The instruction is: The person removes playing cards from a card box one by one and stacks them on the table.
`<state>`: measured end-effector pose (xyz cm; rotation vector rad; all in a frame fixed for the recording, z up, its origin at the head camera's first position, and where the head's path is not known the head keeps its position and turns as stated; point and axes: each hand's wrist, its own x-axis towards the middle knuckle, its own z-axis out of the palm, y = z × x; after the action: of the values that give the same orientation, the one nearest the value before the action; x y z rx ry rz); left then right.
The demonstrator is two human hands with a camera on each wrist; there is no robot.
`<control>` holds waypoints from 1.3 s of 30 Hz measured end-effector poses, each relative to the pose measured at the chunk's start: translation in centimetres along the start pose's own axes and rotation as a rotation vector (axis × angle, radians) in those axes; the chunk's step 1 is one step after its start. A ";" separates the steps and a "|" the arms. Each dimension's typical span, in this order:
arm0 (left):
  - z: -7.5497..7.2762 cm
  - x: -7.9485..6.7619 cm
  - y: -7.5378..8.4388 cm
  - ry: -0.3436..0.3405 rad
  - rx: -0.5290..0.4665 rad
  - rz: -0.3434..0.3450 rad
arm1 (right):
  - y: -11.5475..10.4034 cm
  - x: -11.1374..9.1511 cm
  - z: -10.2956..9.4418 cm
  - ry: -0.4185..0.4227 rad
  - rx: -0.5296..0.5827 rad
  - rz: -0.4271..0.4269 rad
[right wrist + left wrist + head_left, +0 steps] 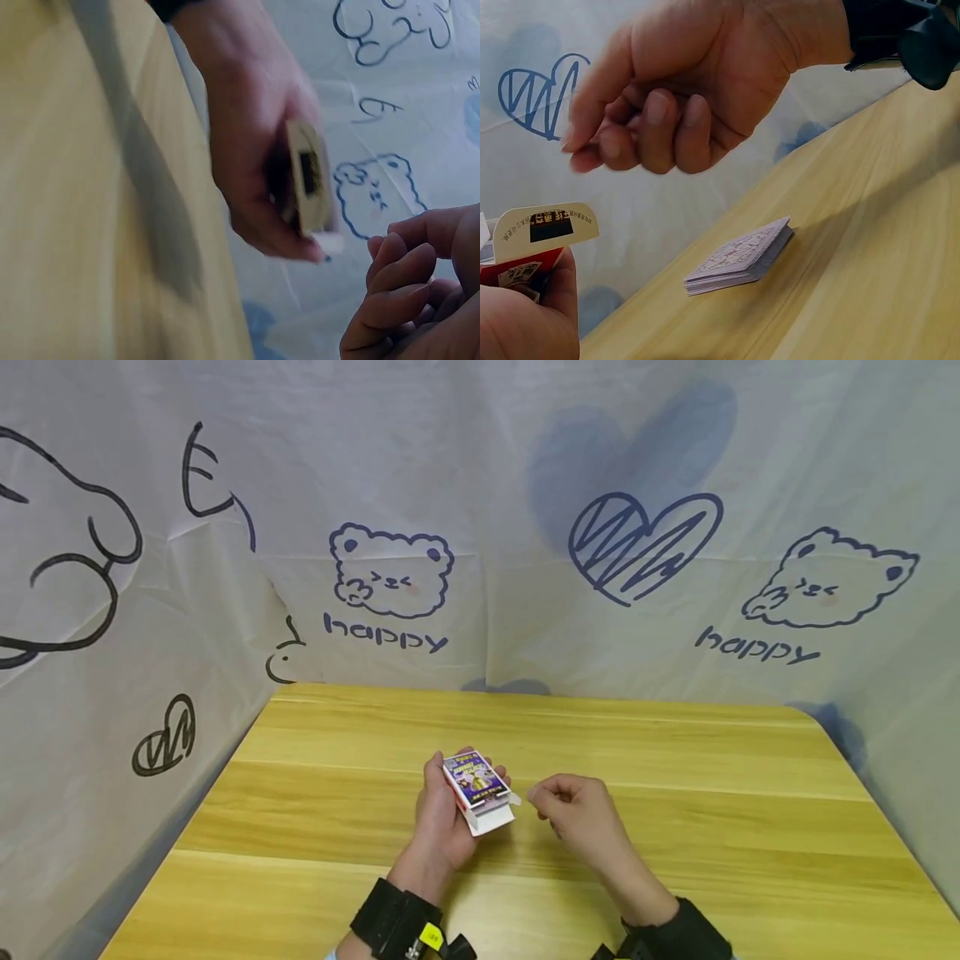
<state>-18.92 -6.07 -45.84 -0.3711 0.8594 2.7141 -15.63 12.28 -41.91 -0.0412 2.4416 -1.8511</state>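
Note:
In the head view my left hand [442, 818] holds a small playing-card box [476, 779] with a purple printed face, its end flap [491, 821] folded out toward me. The left wrist view shows that flap [546, 229] with printed text, above a red side of the box. My right hand [581, 818] hovers just right of the box, apart from it. Its thumb and index tips meet and the other fingers curl in, with nothing visible between them. Below it in the left wrist view, a stack of playing cards [739, 259] lies on the table; the head view does not show it.
The wooden table [300, 777] has a light yellow grain. White cloth [510, 627] with drawn bears and hearts hangs behind it and along the sides. Black bands [397, 918] with small cameras sit on both wrists.

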 end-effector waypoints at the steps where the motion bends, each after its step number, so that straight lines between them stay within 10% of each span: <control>1: 0.0 0.0 -0.1 -0.004 0.000 0.000 | 0.0 -0.1 0.3 -0.013 0.006 0.004; 39: 0.4 -0.5 -1.3 -0.117 0.030 0.004 | 1.6 -0.5 2.9 0.001 0.147 0.172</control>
<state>-18.08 -4.94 -46.05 -0.2026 0.8675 2.6927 -14.83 9.94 -44.23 0.1727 2.2228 -1.9460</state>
